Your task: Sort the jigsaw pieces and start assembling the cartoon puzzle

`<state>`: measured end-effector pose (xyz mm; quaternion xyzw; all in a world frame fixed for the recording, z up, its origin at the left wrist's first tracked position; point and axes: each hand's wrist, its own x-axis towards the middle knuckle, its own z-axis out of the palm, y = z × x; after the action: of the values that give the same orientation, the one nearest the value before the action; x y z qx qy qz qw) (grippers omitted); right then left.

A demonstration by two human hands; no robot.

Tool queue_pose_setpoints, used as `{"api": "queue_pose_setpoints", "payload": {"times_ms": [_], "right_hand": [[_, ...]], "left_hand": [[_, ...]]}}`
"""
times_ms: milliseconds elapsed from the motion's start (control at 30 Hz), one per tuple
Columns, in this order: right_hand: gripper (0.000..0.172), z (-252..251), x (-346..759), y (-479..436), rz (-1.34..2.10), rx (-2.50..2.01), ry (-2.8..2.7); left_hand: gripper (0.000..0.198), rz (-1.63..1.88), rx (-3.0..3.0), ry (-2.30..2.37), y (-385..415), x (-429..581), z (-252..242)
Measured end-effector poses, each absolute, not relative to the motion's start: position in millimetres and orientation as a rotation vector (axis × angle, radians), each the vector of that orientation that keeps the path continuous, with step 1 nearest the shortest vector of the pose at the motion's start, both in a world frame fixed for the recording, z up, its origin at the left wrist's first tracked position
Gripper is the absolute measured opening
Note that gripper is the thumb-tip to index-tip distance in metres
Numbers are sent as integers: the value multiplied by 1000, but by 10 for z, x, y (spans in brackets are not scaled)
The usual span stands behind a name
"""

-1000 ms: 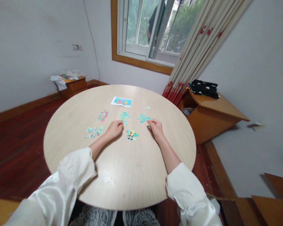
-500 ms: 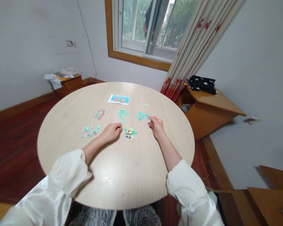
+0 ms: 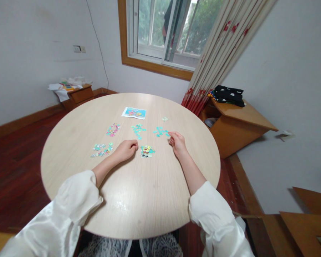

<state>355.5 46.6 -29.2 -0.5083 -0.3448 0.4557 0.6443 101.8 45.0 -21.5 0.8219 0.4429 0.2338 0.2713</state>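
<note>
A partly joined jigsaw puzzle (image 3: 146, 150) with a yellow cartoon sponge figure lies on the round table (image 3: 139, 200), between my hands. My left hand (image 3: 126, 150) rests just left of it, fingers curled into a loose fist with nothing showing in them. Further right, my right hand (image 3: 178, 142) pinches a small turquoise puzzle piece (image 3: 167, 134) with thumb and index finger, at the edge of a group of turquoise pieces (image 3: 159, 131). Another turquoise group (image 3: 138, 130) lies beyond the joined part.
Pink and mixed pieces (image 3: 113, 130) lie at the left, with a white-and-green group (image 3: 102, 149) nearer me. A printed picture sheet (image 3: 134, 113) lies toward the back. Pale pieces (image 3: 164, 119) sit at the back right. A wooden cabinet (image 3: 240, 121) stands beyond the table's right edge.
The view has shifted very slightly. Both hands and the pieces stay in practically the same places.
</note>
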Motion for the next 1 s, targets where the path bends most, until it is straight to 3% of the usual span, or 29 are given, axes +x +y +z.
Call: {"api": "queue_pose_setpoints", "payload": {"times_ms": [1000], "right_hand": [[15, -281, 3583, 454, 1058, -1091, -756]], "left_hand": [[15, 612, 2209, 1173, 432, 1022, -198]]}}
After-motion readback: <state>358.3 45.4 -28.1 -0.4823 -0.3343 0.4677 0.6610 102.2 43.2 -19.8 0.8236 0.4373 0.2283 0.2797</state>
